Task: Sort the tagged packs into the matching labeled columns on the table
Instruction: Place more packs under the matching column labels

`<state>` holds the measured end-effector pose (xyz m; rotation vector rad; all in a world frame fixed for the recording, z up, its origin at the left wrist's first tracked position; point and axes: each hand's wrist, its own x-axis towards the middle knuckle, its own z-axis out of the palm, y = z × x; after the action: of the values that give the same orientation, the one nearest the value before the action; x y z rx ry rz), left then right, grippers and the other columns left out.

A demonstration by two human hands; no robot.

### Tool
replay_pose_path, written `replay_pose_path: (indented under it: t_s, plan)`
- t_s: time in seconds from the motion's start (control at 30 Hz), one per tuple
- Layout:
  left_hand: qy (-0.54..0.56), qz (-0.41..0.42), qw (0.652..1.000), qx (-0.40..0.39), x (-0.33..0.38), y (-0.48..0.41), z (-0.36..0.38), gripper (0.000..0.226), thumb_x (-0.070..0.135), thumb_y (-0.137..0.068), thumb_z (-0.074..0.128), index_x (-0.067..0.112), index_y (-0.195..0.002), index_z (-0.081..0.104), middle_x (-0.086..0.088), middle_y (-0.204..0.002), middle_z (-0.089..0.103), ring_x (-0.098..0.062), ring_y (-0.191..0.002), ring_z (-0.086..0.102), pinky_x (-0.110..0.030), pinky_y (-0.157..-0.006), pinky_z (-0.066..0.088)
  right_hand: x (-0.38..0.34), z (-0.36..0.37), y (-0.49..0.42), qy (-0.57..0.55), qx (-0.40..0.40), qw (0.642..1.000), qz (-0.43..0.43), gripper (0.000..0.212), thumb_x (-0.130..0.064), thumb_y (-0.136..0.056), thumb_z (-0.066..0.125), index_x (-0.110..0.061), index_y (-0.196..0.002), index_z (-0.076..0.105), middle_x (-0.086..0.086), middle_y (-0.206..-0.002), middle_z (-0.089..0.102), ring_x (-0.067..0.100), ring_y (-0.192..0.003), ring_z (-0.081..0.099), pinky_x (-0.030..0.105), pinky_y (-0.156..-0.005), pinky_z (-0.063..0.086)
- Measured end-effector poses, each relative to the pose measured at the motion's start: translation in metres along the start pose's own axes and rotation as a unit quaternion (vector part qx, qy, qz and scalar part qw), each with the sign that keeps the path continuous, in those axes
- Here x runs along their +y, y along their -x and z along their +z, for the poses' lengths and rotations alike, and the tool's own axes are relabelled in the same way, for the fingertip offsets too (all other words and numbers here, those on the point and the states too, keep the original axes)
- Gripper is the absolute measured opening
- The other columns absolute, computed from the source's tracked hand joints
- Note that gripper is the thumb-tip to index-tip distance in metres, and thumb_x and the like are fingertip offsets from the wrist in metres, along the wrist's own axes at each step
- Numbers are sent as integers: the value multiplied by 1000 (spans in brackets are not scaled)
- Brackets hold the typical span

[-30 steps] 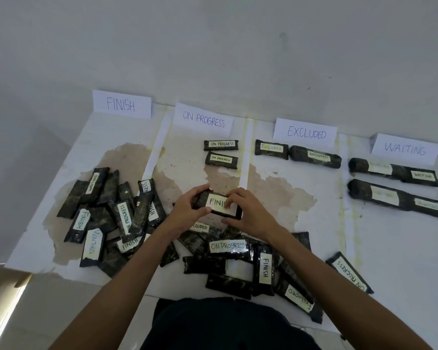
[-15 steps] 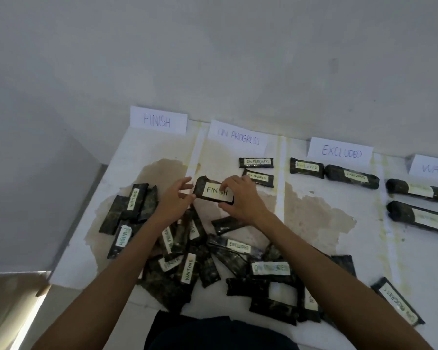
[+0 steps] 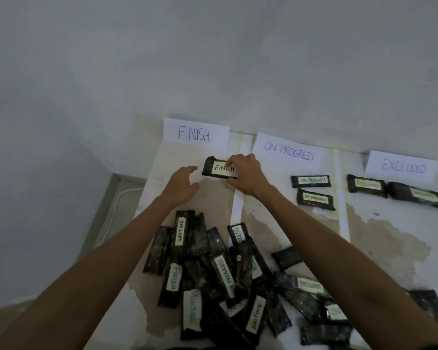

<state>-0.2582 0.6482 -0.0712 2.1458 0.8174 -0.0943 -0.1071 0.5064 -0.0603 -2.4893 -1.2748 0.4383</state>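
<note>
A dark pack tagged FINISH [image 3: 216, 169] lies just below the FINISH column card [image 3: 195, 133] at the table's far left. My right hand [image 3: 245, 176] pinches its right end between fingers and thumb. My left hand [image 3: 181, 186] hovers just left of the pack with fingers loosely spread, holding nothing. A heap of unsorted tagged packs [image 3: 223, 276] lies near me, with tags reading WAITING, FINISH, ON PROGRESS and EXCLUDED.
The ON PROGRESS card [image 3: 288, 154] has two packs [image 3: 312, 189] below it. The EXCLUDED card [image 3: 402, 165] has two packs [image 3: 397, 192] below it. The white table [image 3: 379, 231] is stained and butts against a grey wall. Its left edge drops to the floor.
My right hand has carried the FINISH pack from the table's middle to the far left, under the FINISH card. My left hand let go of it. The view swung left.
</note>
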Motion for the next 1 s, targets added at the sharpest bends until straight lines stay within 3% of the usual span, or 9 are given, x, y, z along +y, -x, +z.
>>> replay_pose_path:
  t_s: [0.3, 0.63, 0.87, 1.0]
  plan:
    - [-53, 13, 998, -12, -23, -48, 13, 55, 14, -89, 53, 8, -141, 34, -16, -140, 36, -33, -130, 31, -40, -105, 30, 8, 40, -50, 20, -10, 1000, 7, 43, -26, -78, 71, -18, -117, 56, 5, -126, 56, 29, -112, 42, 38, -89, 32]
    - [-33, 6, 999, -25, -28, -28, 13, 51, 21, -89, 55, 14, -137, 41, -13, -139, 37, -29, -131, 32, -38, -105, 31, -1, 38, -33, 1, -7, 1000, -4, 44, -26, -80, 68, -15, -121, 57, 8, -130, 51, 32, -116, 40, 40, -95, 33]
    - [-20, -80, 997, 14, -31, 49, 27, 52, 22, -84, 57, 11, -133, 46, -14, -129, 41, -31, -122, 40, -40, -100, 40, -22, 43, 17, -88, -73, 993, -33, 34, -24, -83, 63, -16, -117, 58, 7, -124, 57, 27, -117, 49, 43, -101, 39]
    - [-70, -154, 986, 4, -35, 90, 44, 56, 37, -82, 60, 12, -129, 43, -16, -126, 39, -34, -120, 37, -43, -96, 41, -33, 47, 51, -131, -99, 986, -18, 31, -17, -85, 61, -14, -116, 59, 5, -122, 57, 20, -113, 51, 29, -99, 39]
